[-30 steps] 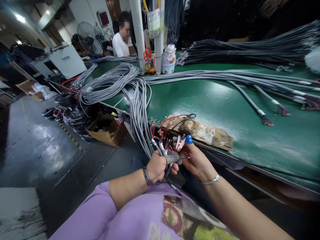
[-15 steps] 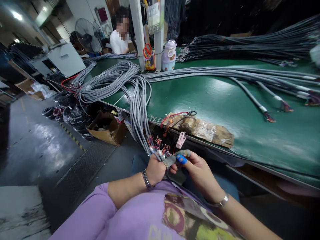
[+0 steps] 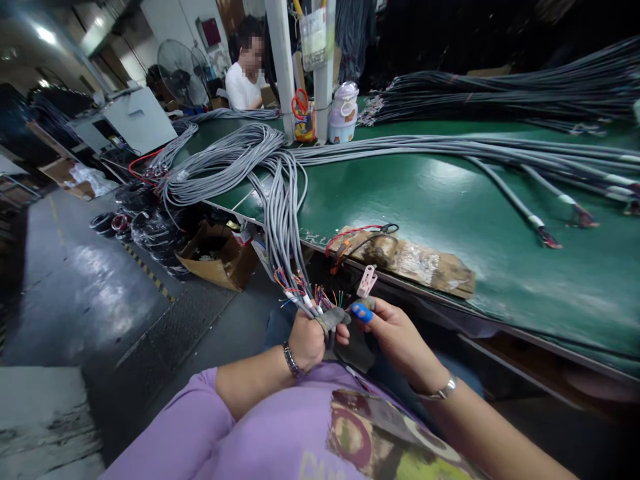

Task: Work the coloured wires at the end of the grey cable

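My left hand (image 3: 309, 341), with a grey finger cot on the thumb, is closed around a grey cable close to its end, over my lap. Several grey cables (image 3: 285, 227) hang off the bench edge beside it, their stripped ends fanning into thin coloured wires (image 3: 296, 281) next to white bands. My right hand (image 3: 393, 330) pinches thumb to index finger, the thumb in a blue cot and the index finger in a grey one. Its fingertips are just right of my left thumb. Whatever lies between them is too small to make out. A pink clip (image 3: 367, 281) sits just beyond.
A green bench (image 3: 400, 180) carries coiled grey cables (image 3: 225, 163) and dark cable bundles (image 3: 480, 93). Taped cardboard (image 3: 435, 267) lies along its front edge. An open carton (image 3: 215, 257) stands on the floor at left. Behind the post (image 3: 283, 67) sits a person in white (image 3: 243, 85).
The view has shifted slightly, moving the bench rightward in the picture. Coloured wire ends beside my left hand have spread further left. My fingertips have drawn slightly apart.
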{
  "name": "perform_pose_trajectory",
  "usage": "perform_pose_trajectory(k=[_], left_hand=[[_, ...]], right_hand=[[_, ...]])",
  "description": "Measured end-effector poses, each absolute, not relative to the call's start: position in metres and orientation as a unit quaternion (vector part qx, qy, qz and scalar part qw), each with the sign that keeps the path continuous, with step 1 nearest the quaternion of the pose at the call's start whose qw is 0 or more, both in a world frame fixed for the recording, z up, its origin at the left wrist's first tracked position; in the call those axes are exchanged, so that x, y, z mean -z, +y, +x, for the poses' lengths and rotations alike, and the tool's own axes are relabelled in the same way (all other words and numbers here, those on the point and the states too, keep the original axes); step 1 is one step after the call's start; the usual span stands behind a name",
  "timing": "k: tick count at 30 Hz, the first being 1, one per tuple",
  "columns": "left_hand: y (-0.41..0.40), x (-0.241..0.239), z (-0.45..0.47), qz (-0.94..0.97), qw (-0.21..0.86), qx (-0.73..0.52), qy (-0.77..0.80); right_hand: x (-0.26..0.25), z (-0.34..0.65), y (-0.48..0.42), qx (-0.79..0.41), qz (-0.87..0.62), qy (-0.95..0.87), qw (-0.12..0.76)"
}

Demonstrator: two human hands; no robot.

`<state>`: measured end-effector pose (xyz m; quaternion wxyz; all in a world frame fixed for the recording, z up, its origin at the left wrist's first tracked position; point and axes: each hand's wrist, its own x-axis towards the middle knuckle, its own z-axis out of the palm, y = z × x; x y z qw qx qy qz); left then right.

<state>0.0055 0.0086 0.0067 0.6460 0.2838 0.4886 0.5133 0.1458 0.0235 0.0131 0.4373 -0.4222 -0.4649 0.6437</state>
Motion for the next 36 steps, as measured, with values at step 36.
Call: perform_pose_trajectory(k=[36], left_hand=[[0.017,-0.022,0.018,0.301,0.7,-0.46,0.455]], right_hand=[[-0.01,0.141,0.059,-0.788,-0.287,-0.173,0.517]])
